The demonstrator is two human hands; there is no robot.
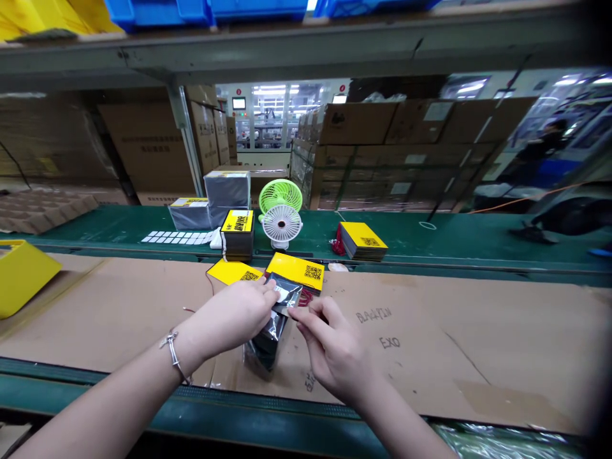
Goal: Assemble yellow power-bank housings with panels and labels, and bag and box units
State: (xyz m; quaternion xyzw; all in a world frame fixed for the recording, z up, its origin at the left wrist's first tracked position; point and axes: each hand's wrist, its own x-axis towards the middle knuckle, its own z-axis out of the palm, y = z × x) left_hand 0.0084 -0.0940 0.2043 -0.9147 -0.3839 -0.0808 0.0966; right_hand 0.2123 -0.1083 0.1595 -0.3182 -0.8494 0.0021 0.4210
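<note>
My left hand (241, 310), with a bracelet at its wrist, is closed on the upper left part of a small clear plastic bag (288, 294) with dark contents and a white label. My right hand (329, 341) pinches the bag's lower right edge between thumb and forefinger. Beneath the hands, another shiny dark bag (265, 347) lies on the cardboard. Just behind them are a yellow card with a QR code (232, 271) and a stack of yellow cards (296, 266), with red cord beside the stack.
On the green bench (411, 239) stand a white fan (282, 224), a green fan, stacked yellow cards (363, 237) and grey wrapped blocks (228, 191). A yellow bin (23, 274) is at the left. Blue bins (258, 13) sit on the overhead shelf. A person is far right.
</note>
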